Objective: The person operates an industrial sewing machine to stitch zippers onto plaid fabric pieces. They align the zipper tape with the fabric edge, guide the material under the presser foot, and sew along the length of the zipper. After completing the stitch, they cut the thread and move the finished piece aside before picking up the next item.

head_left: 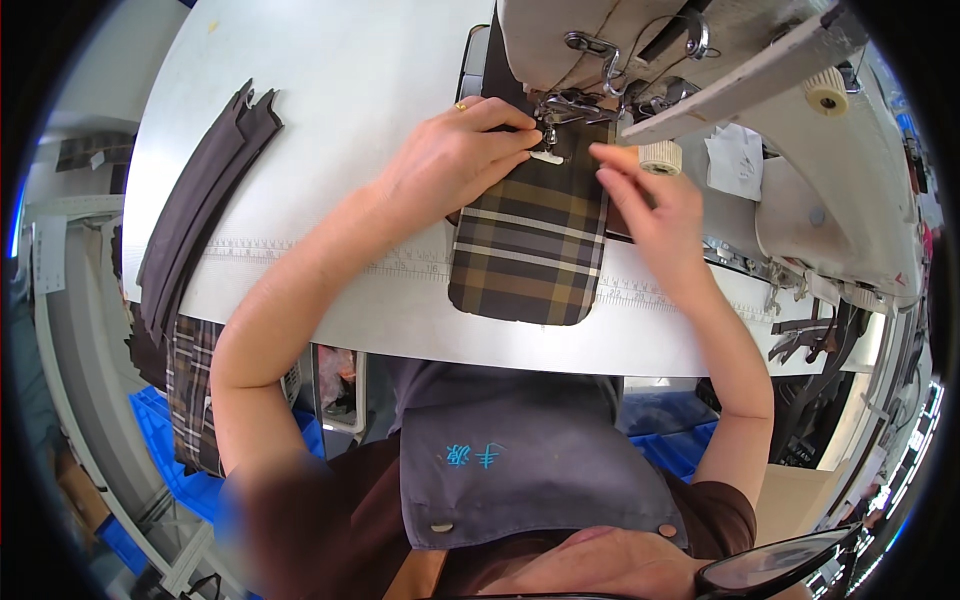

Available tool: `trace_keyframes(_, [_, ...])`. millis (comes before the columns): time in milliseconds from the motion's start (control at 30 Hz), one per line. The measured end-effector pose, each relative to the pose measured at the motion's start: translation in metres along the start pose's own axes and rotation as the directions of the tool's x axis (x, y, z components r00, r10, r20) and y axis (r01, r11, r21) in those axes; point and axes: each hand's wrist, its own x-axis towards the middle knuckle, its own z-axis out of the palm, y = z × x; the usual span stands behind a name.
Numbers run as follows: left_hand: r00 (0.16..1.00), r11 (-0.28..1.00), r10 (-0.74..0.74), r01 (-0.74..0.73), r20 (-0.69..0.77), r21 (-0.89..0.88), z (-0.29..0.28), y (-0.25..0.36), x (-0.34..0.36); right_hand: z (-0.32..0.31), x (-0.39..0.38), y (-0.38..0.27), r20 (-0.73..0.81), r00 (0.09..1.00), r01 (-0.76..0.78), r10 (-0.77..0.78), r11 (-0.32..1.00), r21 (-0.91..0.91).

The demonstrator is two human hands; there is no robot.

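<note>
A plaid fabric panel (525,260) in dark grey, brown and white, with rounded near corners, lies under the head of a sewing machine (590,60). Its dark upper part passes beneath the presser foot (550,140), where a small white piece (546,157) shows. My left hand (465,150) is at the foot's left side, fingers closed together and tips right by the needle area; what they pinch is hidden. On the panel's right edge, my right hand (660,205) hovers with thumb and index finger apart, partly behind a cream knob (660,157).
Dark fabric strips (205,200) lie stacked at the table's left. A measuring scale (390,265) runs along the white table (330,120). More plaid cloth (195,390) hangs off the left edge above a blue crate (150,420). Dark straps (815,350) hang at the right.
</note>
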Motion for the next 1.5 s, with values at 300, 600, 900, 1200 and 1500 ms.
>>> trace_keyframes(300, [0.999, 1.000, -0.009, 0.010, 0.038, -0.020, 0.005, -0.006, 0.002, 0.001, 0.035, -0.009, 0.221, 0.910, -0.414, 0.351, 0.744, 0.525])
trace_keyframes(600, [0.999, 1.000, 0.002, -0.003, 0.037, 0.025, 0.000, -0.003, 0.004, -0.002, 0.038, 0.003, 0.279, 0.926, -0.376, 0.255, 0.694, 0.614])
trace_keyframes(900, [1.000, 1.000, 0.002, -0.001, 0.013, -0.020, -0.001, -0.009, 0.001, 0.025, 0.028, -0.002, 0.083, 0.792, 0.571, -0.605, 0.685, -0.453])
trace_keyframes(1200, [1.000, 1.000, 0.018, -0.018, -0.016, -0.004, 0.000, -0.009, 0.002, 0.032, 0.041, 0.008, 0.026, 0.647, 0.675, -0.762, 0.556, -0.485])
trace_keyframes(1500, [0.997, 0.997, 0.025, -0.020, -0.068, 0.068, 0.006, -0.008, 0.009, 0.034, 0.049, 0.012, -0.034, 0.672, 0.657, -0.739, 0.617, -0.432])
